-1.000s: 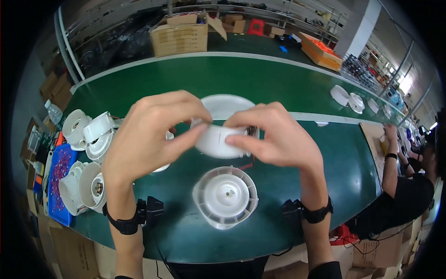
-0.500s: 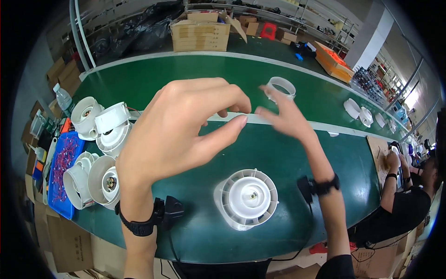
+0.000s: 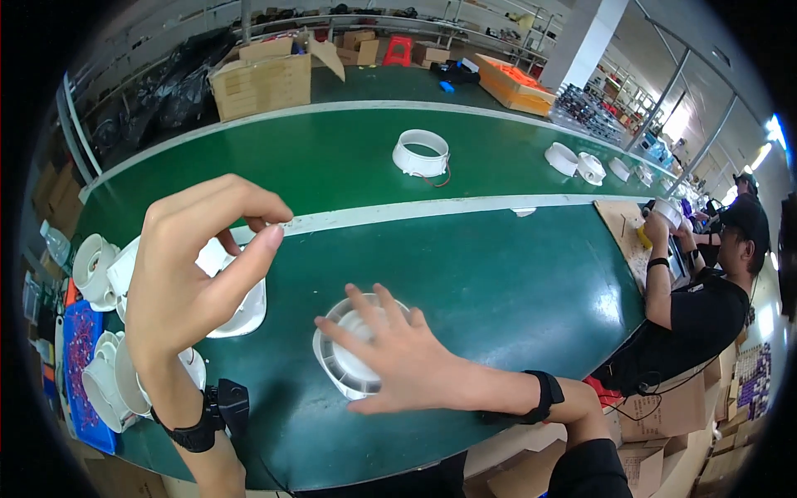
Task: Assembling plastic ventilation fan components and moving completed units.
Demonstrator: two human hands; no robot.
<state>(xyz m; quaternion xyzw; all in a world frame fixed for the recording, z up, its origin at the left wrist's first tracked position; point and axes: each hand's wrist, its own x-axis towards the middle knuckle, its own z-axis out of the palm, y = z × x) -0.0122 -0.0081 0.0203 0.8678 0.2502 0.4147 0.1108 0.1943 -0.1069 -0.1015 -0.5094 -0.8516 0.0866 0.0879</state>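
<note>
My left hand is raised over the left part of the table, its thumb and forefinger brought together in a pinch. Whatever lies between those fingertips is too small to make out. Behind it, partly hidden, a white plastic part rests on the table. My right hand reaches in from the right with fingers spread over a round white fan housing. The hand covers much of the housing, and contact between them cannot be judged. Farther off, a white ring-shaped housing with a thin red wire stands on the green strip.
Several white housings crowd the left edge beside a blue tray of thin wires. Cardboard boxes stand beyond the far rail. At right, a person works by a brown board; more white parts lie beyond.
My right hand has moved from beside the white ring back to above the fan housing, fingers spreading. The left thumb and forefinger have drawn closer together. The view has turned to the right.
</note>
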